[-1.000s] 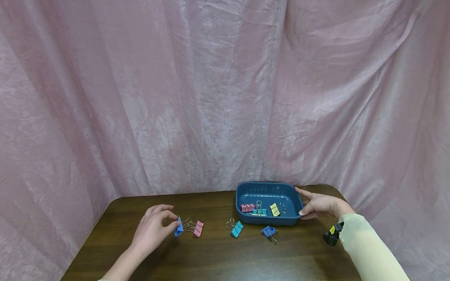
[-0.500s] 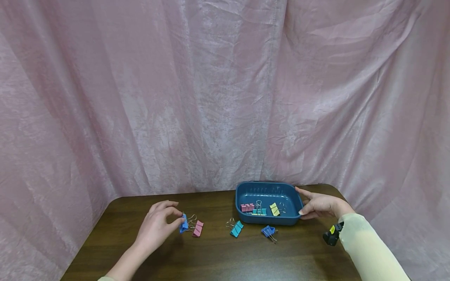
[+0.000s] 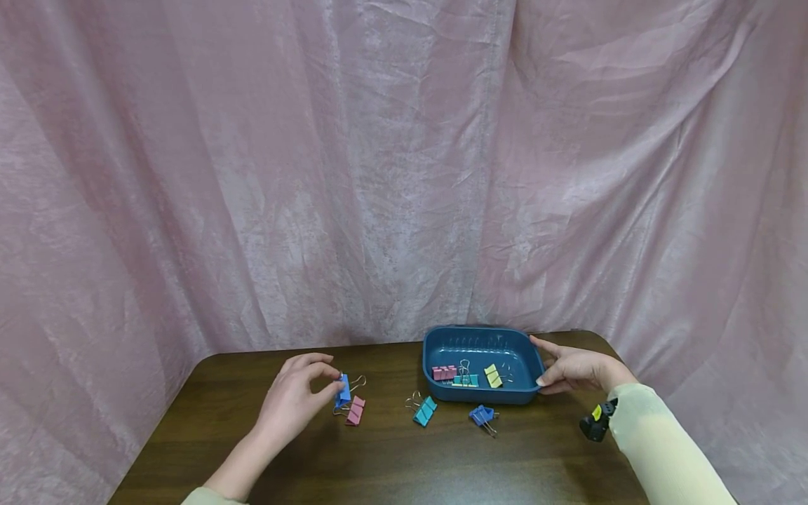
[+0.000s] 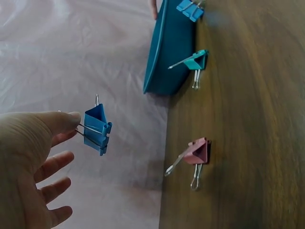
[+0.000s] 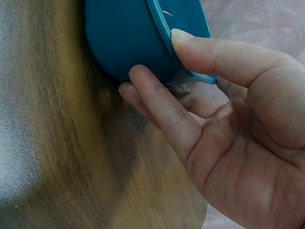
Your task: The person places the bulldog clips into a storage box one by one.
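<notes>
With noon at the pink curtain [image 3: 404, 175], the left hand [image 3: 292, 400] has its grip pinched on a blue binder clip [image 3: 343, 393], raised above the counter [image 3: 379, 459] (the left wrist view shows three fingers clear of it). A pink clip [image 3: 355, 412] rests just beside, at 5 o'clock; a teal clip [image 3: 426, 412] lies farther off, between 3 and 4. The dark-blue bin [image 3: 486, 394] sits at the held clip's 3 o'clock, with a second blue clip [image 3: 482, 415] near its 6 o'clock side. Inside, a magenta clip [image 3: 445, 373] lies toward 8, a turquoise clip [image 3: 466, 381] toward 7, a yellow clip [image 3: 493, 376] toward 5. The right hand [image 3: 574, 369] holds the bin's 3 o'clock end, thumb at the rim, fingers against the outer wall.
</notes>
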